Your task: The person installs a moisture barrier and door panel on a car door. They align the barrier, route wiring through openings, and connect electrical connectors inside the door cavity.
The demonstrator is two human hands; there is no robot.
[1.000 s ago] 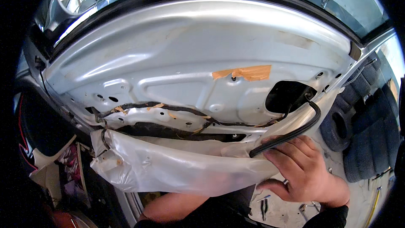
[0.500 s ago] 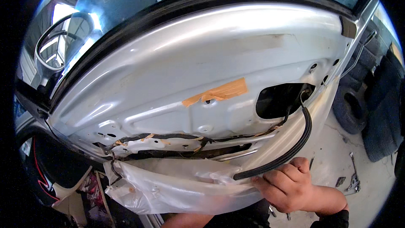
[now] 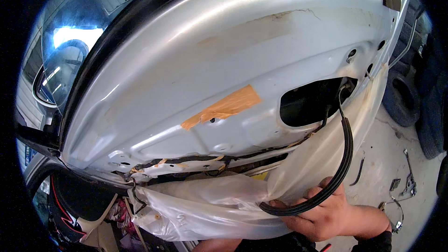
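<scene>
A silver car door (image 3: 233,60) stands in front of me with its inner metal bare. A cloudy plastic sheet (image 3: 200,205) hangs along its lower edge and up the right side. My right hand (image 3: 317,214) has its fingers curled on the sheet's edge at the lower right. A black ribbed cable sleeve (image 3: 343,163) loops from the dark door opening (image 3: 305,109), passes across those fingers and ends at the sheet. Of my left arm (image 3: 217,245), only a patch of skin shows at the bottom; the sheet covers the hand, whose fingers cannot be made out.
Orange tape (image 3: 228,105) sticks to the door, and a taped wiring harness (image 3: 186,162) runs below it. A side mirror (image 3: 65,74) is at the left. Black tyres (image 3: 403,98) stand at the right. Loose metal parts (image 3: 409,184) lie on the floor.
My view has tipped lower and closer to the door. The cable sleeve's lower end now bends around in front of my right fingers, where before it lay above them.
</scene>
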